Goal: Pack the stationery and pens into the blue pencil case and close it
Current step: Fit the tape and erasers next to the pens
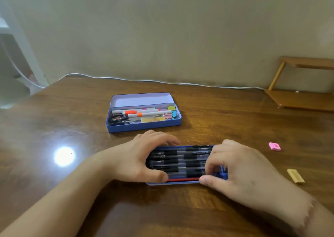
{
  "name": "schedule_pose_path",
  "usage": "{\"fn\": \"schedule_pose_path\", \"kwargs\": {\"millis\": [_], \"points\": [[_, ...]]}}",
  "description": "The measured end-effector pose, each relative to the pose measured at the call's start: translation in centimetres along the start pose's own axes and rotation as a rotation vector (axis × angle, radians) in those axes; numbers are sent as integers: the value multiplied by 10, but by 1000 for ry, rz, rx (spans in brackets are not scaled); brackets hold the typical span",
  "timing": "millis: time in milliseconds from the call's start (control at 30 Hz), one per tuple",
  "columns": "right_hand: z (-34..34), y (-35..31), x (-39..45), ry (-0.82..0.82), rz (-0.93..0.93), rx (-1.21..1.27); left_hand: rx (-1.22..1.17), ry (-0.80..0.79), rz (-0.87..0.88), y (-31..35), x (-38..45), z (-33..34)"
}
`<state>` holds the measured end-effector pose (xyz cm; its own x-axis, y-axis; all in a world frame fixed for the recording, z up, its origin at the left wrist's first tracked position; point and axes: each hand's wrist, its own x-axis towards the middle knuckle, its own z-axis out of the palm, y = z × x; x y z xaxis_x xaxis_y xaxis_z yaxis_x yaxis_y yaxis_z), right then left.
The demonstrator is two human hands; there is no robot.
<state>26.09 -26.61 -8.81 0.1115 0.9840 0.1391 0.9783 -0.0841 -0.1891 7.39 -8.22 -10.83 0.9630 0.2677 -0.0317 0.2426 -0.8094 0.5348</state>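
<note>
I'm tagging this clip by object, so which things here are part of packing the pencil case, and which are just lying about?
Part of the job:
- blue pencil case, open, holding markers, scissors and clips
- blue tray of black pens
- left hand and right hand, both on that tray
- pink eraser and yellow eraser, loose on the table

Just lying about:
- white cable
- wooden shelf
</note>
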Motion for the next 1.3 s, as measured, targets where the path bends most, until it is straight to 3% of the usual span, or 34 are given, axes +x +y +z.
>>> {"fn": "schedule_pose_path", "kwargs": {"millis": [200, 300, 367, 467, 633, 800, 967, 1167, 1300], "points": [[-12, -1, -1, -111, 23, -10, 94, 22, 80, 1, 3, 3], [-35, 40, -5, 67, 219, 17, 124, 31, 94, -1, 3, 5], [-49, 75, -10, 96, 362, -39, 141, 40, 104, -2, 3, 5], [-54, 113, -19, -69, 504, -32, 146, 42, 109, -1, 4, 6], [-59, 90, -24, -401, 350, 144, 141, 47, 113, -3, 3, 5], [-48, 50, -23, -604, 262, -37, 153, 42, 86, -8, 0, 1], [-48, 48, -25, -504, 249, -32, 116, 58, 152, -6, 0, 3], [-23, 50, 1, 22, 96, 72, 189, 56, 224, 1, 4, 12], [-3, 43, 10, 17, 88, 85, 224, 62, 215, 1, 5, 13]]}}
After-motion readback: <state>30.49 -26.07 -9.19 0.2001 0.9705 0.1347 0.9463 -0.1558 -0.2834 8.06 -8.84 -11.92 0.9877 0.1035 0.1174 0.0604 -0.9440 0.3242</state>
